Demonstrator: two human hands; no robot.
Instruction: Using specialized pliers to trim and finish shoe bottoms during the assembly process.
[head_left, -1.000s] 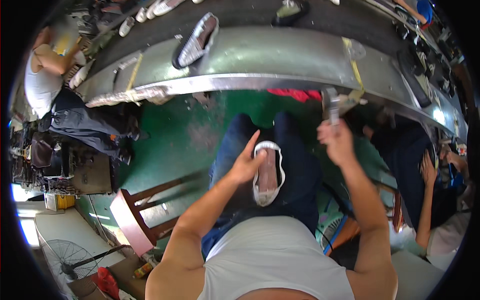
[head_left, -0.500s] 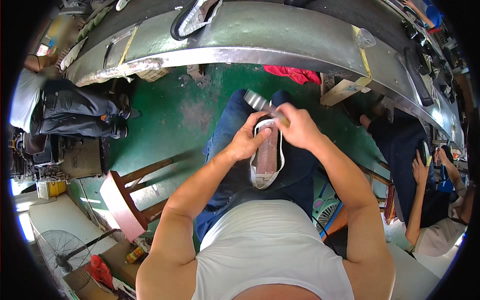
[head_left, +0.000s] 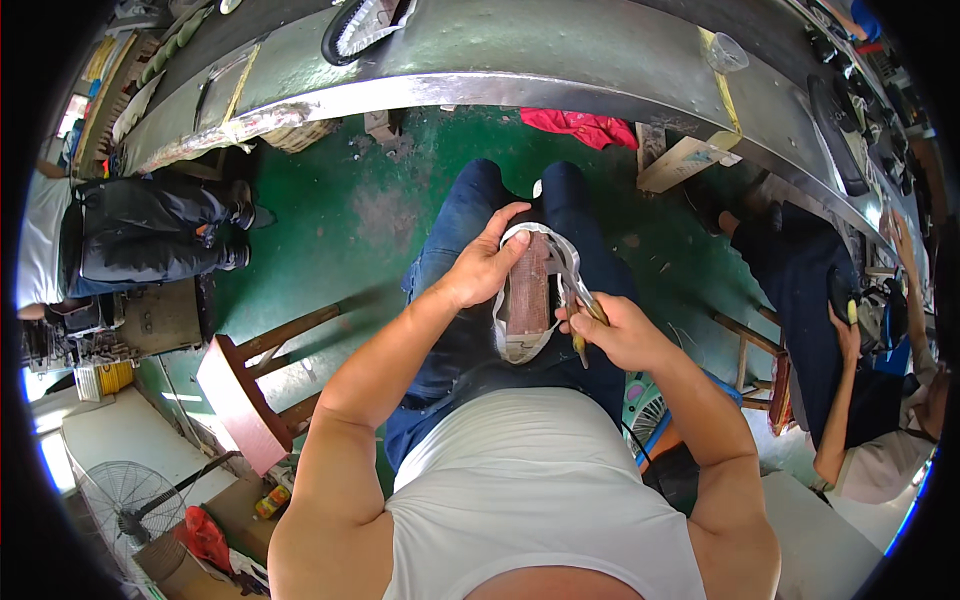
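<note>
An unfinished shoe (head_left: 527, 300) rests sole side up between my thighs, its brown insole surrounded by a loose whitish edge. My left hand (head_left: 480, 265) is closed on its upper left end, with the thumb pressing on the insole. In my right hand (head_left: 622, 333) is a pair of pliers (head_left: 572, 288) with yellowish handles spread apart. Their metal jaws reach along the right inner edge of the shoe. Whether the jaws grip the whitish edge I cannot tell.
Ahead runs a long metal workbench (head_left: 480, 62) carrying another unfinished shoe (head_left: 362, 28). Red cloth (head_left: 580, 127) lies beneath it. A stool (head_left: 245, 400) stands at left, a wire fan (head_left: 125, 515) lower left. People are on both sides; the right one's hand (head_left: 845, 335) holds a tool.
My right hand has moved down and right along the shoe. Its tool, blurred and pointing up-left across the shoe's top before, now shows as pliers with jaws at the right edge.
</note>
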